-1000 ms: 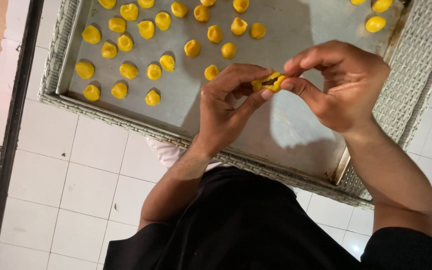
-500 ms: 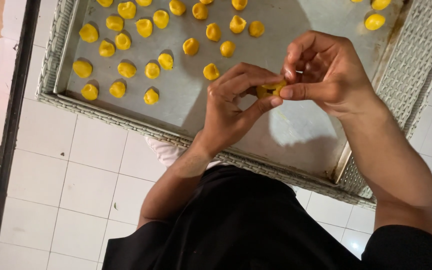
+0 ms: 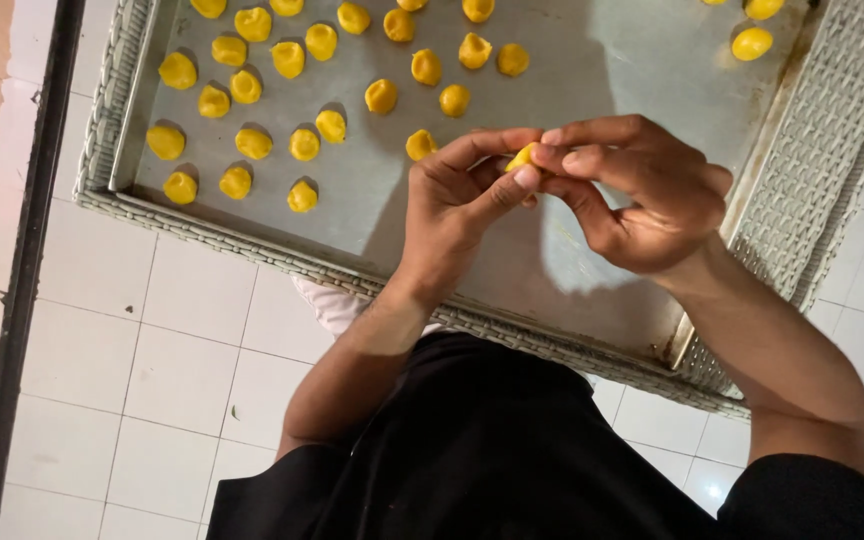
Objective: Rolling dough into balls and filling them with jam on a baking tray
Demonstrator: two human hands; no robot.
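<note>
Head view: left of the fingers, rows of shaped yellow dough pieces (image 3: 252,143) already sit on the metal baking tray (image 3: 592,60), whose right part is mostly bare, so I judge more shaping remains. The left hand (image 3: 457,200) and right hand (image 3: 642,190) meet above the tray, fingertips clamped together on one small yellow dough piece (image 3: 522,157) between them.

left hand (image 3: 457,205), right hand (image 3: 642,195), fingers pinched together

Small yellow dough lump (image 3: 522,156) — mostly hidden, pinched between fingertips above tray.
</note>
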